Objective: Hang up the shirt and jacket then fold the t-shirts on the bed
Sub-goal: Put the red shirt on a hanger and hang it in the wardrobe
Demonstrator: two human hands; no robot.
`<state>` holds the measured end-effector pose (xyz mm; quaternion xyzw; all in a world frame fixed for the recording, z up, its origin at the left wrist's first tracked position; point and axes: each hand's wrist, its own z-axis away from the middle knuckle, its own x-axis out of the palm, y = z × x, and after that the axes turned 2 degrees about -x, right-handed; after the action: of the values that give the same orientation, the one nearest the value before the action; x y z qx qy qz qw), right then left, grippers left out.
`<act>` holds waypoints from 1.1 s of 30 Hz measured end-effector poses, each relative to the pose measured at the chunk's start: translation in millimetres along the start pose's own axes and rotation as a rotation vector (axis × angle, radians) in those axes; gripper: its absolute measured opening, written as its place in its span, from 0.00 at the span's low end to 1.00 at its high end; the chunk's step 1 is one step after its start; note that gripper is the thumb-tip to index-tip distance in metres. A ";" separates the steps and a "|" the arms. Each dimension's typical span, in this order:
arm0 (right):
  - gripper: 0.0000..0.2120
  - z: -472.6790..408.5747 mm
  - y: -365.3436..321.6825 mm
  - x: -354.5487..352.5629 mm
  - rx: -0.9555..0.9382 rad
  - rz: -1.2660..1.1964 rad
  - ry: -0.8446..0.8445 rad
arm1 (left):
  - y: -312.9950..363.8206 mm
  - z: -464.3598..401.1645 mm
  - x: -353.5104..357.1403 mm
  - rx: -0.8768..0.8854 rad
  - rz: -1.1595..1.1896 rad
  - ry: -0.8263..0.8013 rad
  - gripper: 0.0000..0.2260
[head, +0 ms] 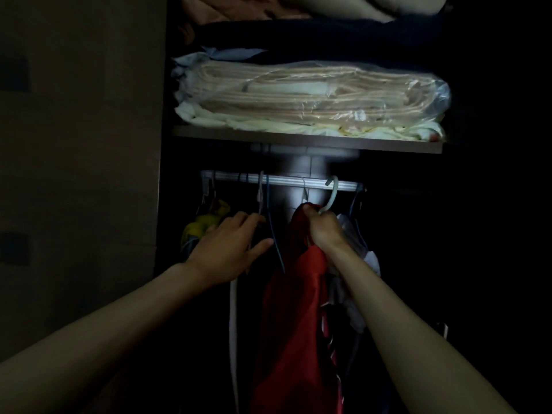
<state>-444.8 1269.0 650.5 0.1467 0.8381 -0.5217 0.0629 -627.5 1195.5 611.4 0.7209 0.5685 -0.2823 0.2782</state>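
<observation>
A red garment (294, 309) hangs from a pale green hanger (331, 194) whose hook sits over the white closet rail (283, 180). My right hand (324, 227) grips the hanger's neck together with the top of the red garment. My left hand (236, 243) reaches in with straight fingers and touches the dark clothes to the left of a blue hanger (273, 231). The inside of the wardrobe is very dark, so the garments there are hard to tell apart.
A shelf (298, 138) above the rail holds folded linen in a clear plastic bag (304, 97) and dark folded cloth. A yellow garment (203, 224) hangs far left, pale ones (358, 252) right. The wardrobe's side panel (80, 174) stands at left.
</observation>
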 end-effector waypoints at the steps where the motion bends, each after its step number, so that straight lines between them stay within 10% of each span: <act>1: 0.19 -10.4 -3.6 3.3 -0.003 0.011 -0.011 | -1.5 -5.5 1.9 0.011 -0.043 0.000 0.23; 18: 0.18 102.7 17.2 -118.6 0.129 -0.062 -0.156 | 71.2 -124.1 63.4 0.369 -0.354 0.076 0.14; 33: 0.31 157.3 27.9 -148.6 0.186 -0.053 -0.063 | 102.1 -165.9 111.9 0.417 -0.608 -0.326 0.25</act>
<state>-302.6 1113.3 594.6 0.1131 0.7872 -0.6030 0.0617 -491.0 1369.1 652.4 0.5065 0.6349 -0.5717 0.1161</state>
